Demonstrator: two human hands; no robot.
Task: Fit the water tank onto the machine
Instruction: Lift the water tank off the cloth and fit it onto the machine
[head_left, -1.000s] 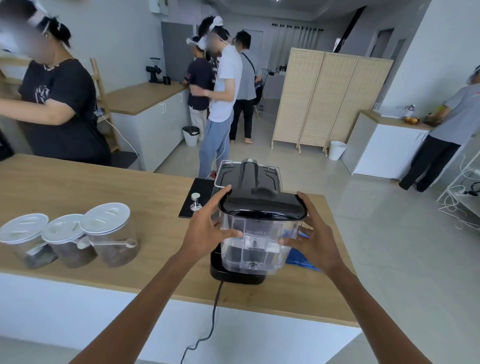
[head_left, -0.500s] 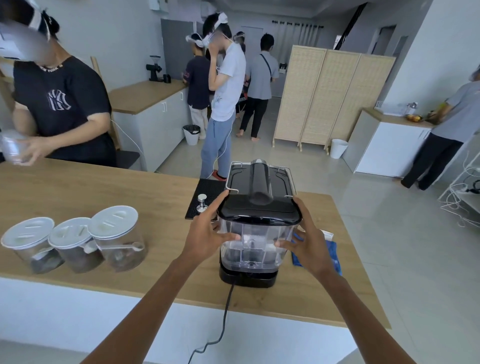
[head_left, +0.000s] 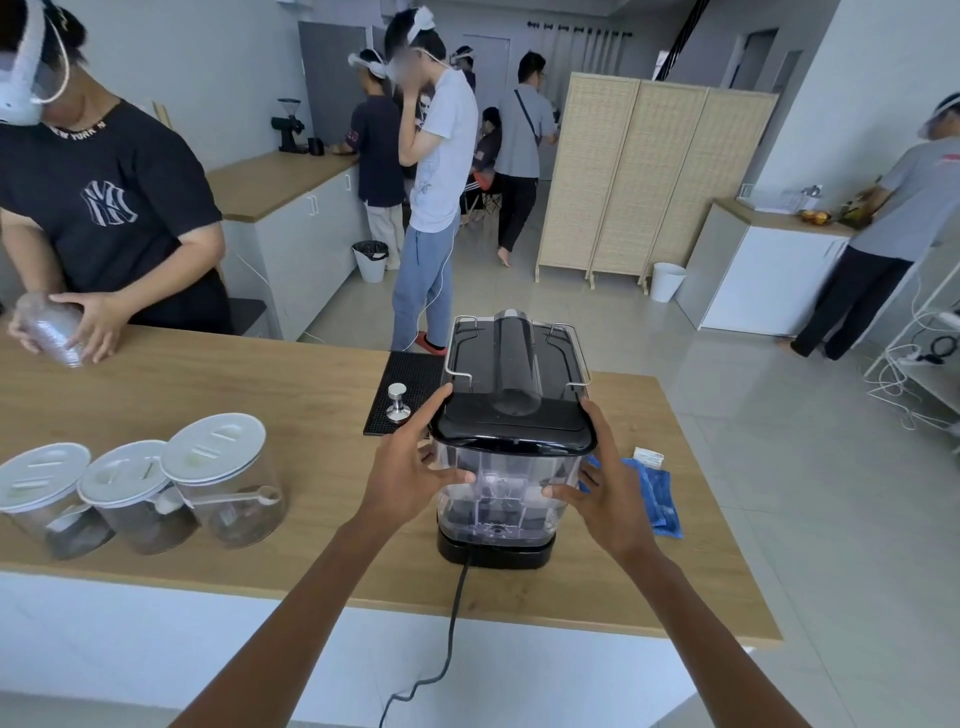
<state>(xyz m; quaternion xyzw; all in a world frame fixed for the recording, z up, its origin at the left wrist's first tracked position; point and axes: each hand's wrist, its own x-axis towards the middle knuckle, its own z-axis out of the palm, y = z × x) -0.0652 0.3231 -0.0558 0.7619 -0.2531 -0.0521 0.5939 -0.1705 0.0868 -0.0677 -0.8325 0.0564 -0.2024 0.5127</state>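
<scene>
At the centre of the frame we saw the clear water tank standing upright at the near end of the black machine, its base on the machine's black foot. The left hand and right hand clasped its two sides, fingers spread around the walls. The tank hid the machine's rear face, so we could not tell whether it was fully seated. The cord ran off the counter edge and out of the frame's bottom.
</scene>
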